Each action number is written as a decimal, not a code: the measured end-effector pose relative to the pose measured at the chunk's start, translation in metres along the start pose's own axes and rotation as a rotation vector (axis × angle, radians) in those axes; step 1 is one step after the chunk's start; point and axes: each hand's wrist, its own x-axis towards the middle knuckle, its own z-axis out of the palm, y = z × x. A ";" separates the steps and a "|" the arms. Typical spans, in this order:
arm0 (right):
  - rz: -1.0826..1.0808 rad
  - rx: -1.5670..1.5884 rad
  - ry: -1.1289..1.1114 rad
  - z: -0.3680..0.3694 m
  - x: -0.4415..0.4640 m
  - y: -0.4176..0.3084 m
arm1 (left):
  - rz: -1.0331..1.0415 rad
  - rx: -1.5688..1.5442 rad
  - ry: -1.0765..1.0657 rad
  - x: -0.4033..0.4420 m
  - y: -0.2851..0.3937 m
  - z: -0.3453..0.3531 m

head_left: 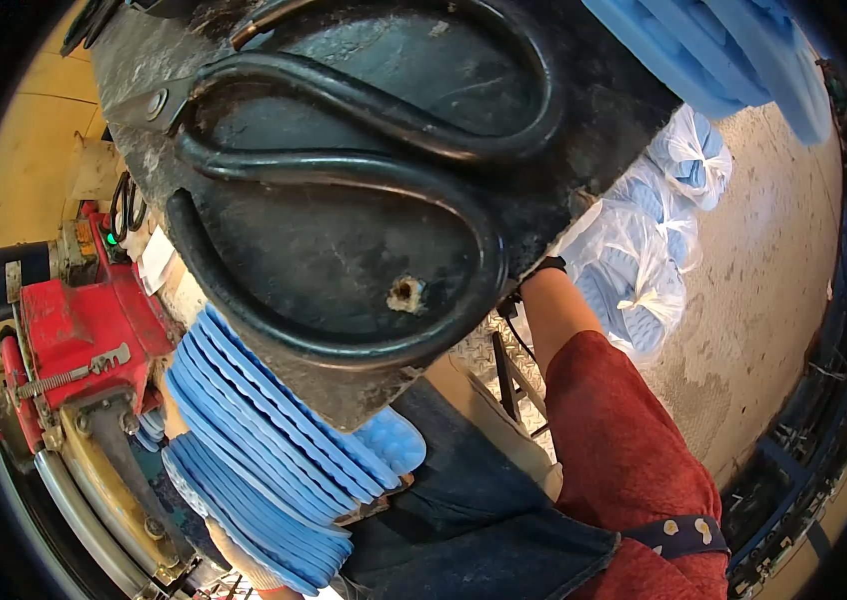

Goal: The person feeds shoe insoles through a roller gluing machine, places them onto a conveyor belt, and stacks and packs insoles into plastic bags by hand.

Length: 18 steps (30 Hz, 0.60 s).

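Note:
A thick stack of ridged blue soles (274, 420) leans at the lower left against a dark apron (444, 510). My left hand (234, 555), pale and apparently gloved, shows partly at the stack's lower edge and grips it from below; its fingers are mostly hidden behind the soles. My right arm (584, 350), in a red sleeve, reaches up beneath a dark worn board (344, 240). A black band circles the wrist, and the board hides the right hand. Large black-handled scissors (344, 165) lie on the board, close to the camera.
A red machine (94, 320) with a spring and metal bars stands at the left. Clear plastic bags of blue soles (634, 290) sit on the floor at the right. More blue foam pieces (724, 50) lie at the top right. A dark rack (804, 450) lines the far right.

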 end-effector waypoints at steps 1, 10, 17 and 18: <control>0.208 0.252 0.016 0.001 0.005 -0.006 | 0.002 0.004 0.004 -0.001 0.000 0.001; 0.442 0.726 0.117 0.001 -0.001 -0.015 | -0.018 -0.030 0.062 -0.018 0.006 0.025; 0.270 0.339 -0.026 0.014 0.020 -0.022 | -0.010 -0.012 -0.101 0.028 -0.013 -0.041; 0.162 0.193 -0.054 0.018 0.021 -0.023 | -0.009 -0.011 -0.095 0.025 -0.011 -0.039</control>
